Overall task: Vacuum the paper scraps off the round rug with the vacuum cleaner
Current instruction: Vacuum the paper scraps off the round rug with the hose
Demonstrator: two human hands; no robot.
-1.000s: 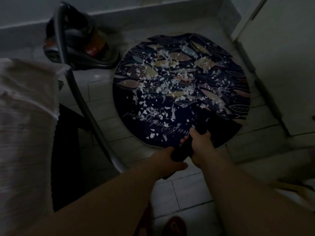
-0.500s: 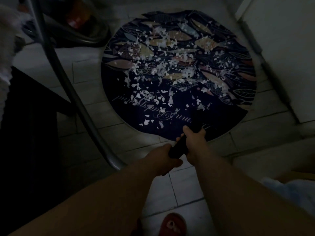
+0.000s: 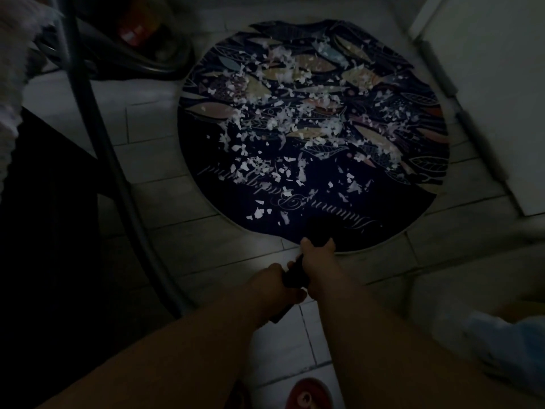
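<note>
Right hand (image 3: 317, 255): fingers curled round the black vacuum wand (image 3: 295, 273). Left hand (image 3: 275, 283): grips the same wand just behind. The wand's tip is dark and lies over the near edge of the round rug (image 3: 398, 202), centre frame. Rug writing: pale cursive script, upside down, unreadable. White paper scraps (image 3: 283, 113) cover its middle and far half. Hose (image 3: 97, 137) at left; vacuum body (image 3: 141, 33) upper left; red slipper (image 3: 306, 394) at the bottom edge.

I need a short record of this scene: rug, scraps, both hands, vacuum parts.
rug: round rug, dark leaf pattern, on tiled floor
scraps: paper scraps across middle and far side; fewer near front
left hand: grips wand, behind the right
right hand: grips wand further forward
wand tip: at rug's near edge; contact too dark to tell
hose: runs left, up to vacuum body
</note>
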